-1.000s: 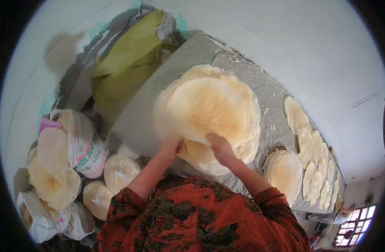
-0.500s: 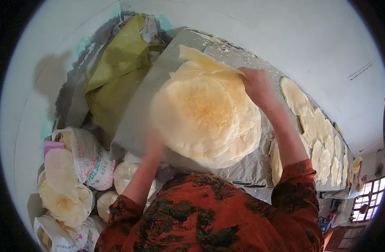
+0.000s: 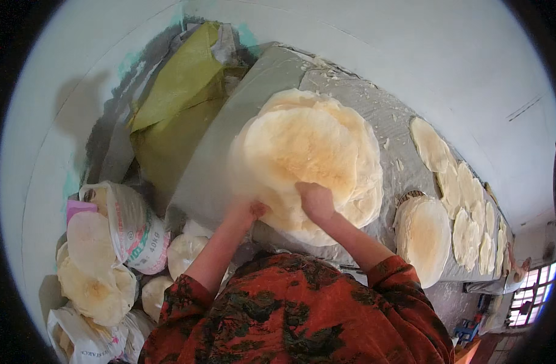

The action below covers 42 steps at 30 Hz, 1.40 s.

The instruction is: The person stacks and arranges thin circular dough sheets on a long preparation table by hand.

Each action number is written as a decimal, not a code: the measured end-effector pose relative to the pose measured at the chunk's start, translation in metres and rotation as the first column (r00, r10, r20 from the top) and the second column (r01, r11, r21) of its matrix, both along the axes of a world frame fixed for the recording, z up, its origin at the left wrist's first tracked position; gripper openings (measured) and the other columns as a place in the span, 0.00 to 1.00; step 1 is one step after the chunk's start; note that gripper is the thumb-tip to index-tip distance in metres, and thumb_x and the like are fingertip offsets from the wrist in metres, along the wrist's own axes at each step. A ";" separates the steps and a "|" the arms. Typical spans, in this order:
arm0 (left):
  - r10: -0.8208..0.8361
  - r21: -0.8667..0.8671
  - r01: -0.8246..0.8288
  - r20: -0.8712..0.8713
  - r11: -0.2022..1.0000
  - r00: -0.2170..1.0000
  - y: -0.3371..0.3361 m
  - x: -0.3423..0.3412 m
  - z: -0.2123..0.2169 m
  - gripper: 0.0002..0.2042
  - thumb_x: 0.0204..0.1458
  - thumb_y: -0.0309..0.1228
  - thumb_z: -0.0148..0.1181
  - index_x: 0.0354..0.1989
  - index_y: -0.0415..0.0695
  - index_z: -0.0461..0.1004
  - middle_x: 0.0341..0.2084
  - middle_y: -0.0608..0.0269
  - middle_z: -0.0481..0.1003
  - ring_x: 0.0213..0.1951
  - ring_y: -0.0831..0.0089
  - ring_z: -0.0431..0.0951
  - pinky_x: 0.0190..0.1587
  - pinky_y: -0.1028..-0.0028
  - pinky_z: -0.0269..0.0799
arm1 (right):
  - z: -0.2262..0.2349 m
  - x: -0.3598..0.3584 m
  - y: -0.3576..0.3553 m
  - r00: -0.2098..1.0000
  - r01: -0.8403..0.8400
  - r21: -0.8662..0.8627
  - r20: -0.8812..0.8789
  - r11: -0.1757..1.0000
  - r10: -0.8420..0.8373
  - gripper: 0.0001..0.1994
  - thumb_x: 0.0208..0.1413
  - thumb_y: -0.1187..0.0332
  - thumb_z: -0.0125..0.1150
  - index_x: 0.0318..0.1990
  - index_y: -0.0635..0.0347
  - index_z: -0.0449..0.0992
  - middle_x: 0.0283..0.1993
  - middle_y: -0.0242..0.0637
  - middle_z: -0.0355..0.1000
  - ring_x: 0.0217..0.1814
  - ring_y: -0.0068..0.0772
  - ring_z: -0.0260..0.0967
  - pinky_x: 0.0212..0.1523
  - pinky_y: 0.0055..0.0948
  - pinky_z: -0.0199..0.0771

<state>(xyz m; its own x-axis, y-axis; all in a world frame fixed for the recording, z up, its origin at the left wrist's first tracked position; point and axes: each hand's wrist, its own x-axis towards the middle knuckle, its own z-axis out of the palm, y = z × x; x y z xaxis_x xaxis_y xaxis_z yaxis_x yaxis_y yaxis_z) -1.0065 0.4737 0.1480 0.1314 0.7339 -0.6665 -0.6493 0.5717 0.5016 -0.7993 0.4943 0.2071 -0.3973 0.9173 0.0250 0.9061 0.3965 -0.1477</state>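
A broad stack of thin round flatbreads [image 3: 366, 151], pale with lightly browned middles, lies on the grey cloth-covered table in front of me. Over its near left part, the top flatbread [image 3: 302, 145] is smeared by motion along its left side. My right hand [image 3: 316, 201] is closed at the near edge of that top flatbread, fingers curled down. My left hand [image 3: 247, 209] is closed at the stack's near left edge, beside the blurred sheet; its fingertips are partly hidden.
To the right stands another pile of flatbreads [image 3: 422, 239], with single pale rounds [image 3: 466, 239] spread beyond it. A yellow-green sack [image 3: 181, 115] leans at the left. Below it are a white printed sack [image 3: 141, 236] and more flatbreads [image 3: 99, 291]. A wall [image 3: 411, 48] runs behind the table.
My right hand has come from the stack's far right edge toward me and left, bringing the flatbread's edge with it. My left hand has moved slightly right. The right pile is now uncovered.
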 end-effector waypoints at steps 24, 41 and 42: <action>0.209 0.284 0.016 -0.743 0.959 0.636 -0.022 0.014 -0.033 0.16 0.48 0.26 0.54 0.44 0.42 0.59 0.37 0.59 0.65 0.35 0.66 0.71 0.38 0.69 0.71 | 0.078 0.026 0.045 0.987 0.017 0.387 -0.152 0.922 0.046 0.11 0.42 0.76 0.46 0.34 0.55 0.73 0.29 0.42 0.72 0.30 0.45 0.70 0.30 0.42 0.69; 0.006 0.215 -0.054 0.217 0.975 0.976 -0.020 0.019 0.025 0.10 0.48 0.26 0.51 0.39 0.40 0.67 0.36 0.60 0.71 0.39 0.68 0.72 0.44 0.65 0.70 | -0.018 -0.044 -0.045 0.983 0.036 0.399 -0.180 0.916 0.040 0.07 0.48 0.67 0.48 0.30 0.59 0.70 0.26 0.45 0.70 0.30 0.46 0.71 0.28 0.43 0.70; -0.024 0.237 -0.043 0.273 0.970 0.962 -0.018 0.022 0.032 0.10 0.48 0.27 0.52 0.40 0.41 0.66 0.37 0.60 0.70 0.40 0.69 0.71 0.45 0.65 0.69 | -0.022 -0.030 -0.029 0.993 0.061 0.090 -0.108 0.994 -0.051 0.08 0.49 0.67 0.48 0.30 0.60 0.71 0.27 0.46 0.70 0.30 0.47 0.71 0.29 0.44 0.69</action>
